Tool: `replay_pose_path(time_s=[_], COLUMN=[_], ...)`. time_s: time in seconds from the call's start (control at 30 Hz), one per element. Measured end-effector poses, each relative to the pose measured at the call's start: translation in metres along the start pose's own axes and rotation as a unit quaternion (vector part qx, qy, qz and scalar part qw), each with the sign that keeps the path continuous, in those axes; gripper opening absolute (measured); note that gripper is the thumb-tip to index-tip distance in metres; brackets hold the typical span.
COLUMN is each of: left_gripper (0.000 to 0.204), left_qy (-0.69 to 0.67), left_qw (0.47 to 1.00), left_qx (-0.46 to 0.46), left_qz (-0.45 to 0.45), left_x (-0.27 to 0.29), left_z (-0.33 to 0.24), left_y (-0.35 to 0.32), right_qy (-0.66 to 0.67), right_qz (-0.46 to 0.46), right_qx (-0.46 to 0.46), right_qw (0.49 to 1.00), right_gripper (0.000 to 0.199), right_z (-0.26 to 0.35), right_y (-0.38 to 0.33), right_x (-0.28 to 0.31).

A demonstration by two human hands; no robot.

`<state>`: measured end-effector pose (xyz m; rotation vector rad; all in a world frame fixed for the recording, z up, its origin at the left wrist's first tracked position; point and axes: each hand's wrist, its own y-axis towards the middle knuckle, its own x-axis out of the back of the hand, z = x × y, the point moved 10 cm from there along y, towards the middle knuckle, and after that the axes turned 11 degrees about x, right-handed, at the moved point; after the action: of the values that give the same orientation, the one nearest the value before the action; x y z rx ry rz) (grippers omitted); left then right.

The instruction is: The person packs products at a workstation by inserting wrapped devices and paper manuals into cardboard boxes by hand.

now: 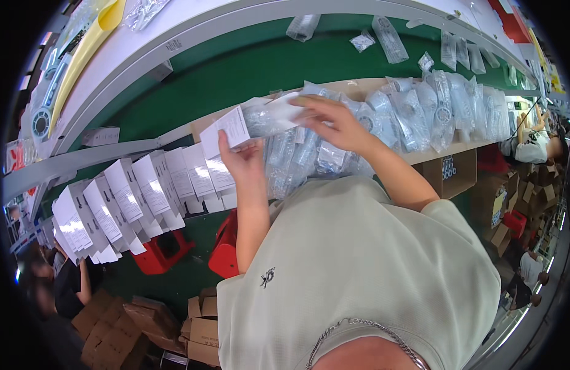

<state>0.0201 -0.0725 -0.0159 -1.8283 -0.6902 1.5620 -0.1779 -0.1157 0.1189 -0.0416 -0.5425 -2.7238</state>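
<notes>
My left hand (243, 161) is closed round a white carton (226, 132), thumb up on its printed side. A clear plastic bag (260, 120) with something pale in it lies in line with the carton's right end. White material (286, 110) covers the bag's right end; I cannot tell whether it is paper or part of the contents. My right hand (335, 123), slightly blurred, grips that end between its fingers and thumb. Beneath and right of my hands, bagged goods (288, 157) lie on the bench.
Several white cartons (128, 197) stand in a row at the left. More clear bagged parts (442, 111) line the bench at right. A shelf rail (174, 46) arches ahead. Red stools (224, 246) and brown boxes (202, 333) are below. Other people (534, 145) are at the sides.
</notes>
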Motion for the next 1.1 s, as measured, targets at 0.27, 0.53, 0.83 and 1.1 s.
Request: replay_pose_path(time_s=[0.27,0.53,0.83,1.1], left_gripper=[0.031,0.029,0.039,0.039], left_qy=[-0.018,0.061,0.079,0.362], left_qw=[1.0,0.992,0.977,0.931], left_qx=[-0.012,-0.098,-0.153,0.004], left_qz=[0.012,0.043,0.129,0.048], left_x=[0.028,0.008,-0.029,-0.029], left_z=[-0.029,-0.01,0.022,0.024], left_y=[0.027,0.002,-0.013,0.028], right_qy=[-0.52,-0.205,-0.002,-0.373], right_qz=[0.253,-0.069,-0.094,0.076], right_qx=[-0.084,-0.117,-0.077,0.015], right_qw=[0.812,0.969,0.993,0.925], right_gripper=[0.024,0.023,0.03,0.028], right_z=[-0.061,0.002,-0.038,-0.062], right_y=[-0.111,-0.043,-0.003,0.142], right_x=[0.008,0.024,-0.05,-0.039])
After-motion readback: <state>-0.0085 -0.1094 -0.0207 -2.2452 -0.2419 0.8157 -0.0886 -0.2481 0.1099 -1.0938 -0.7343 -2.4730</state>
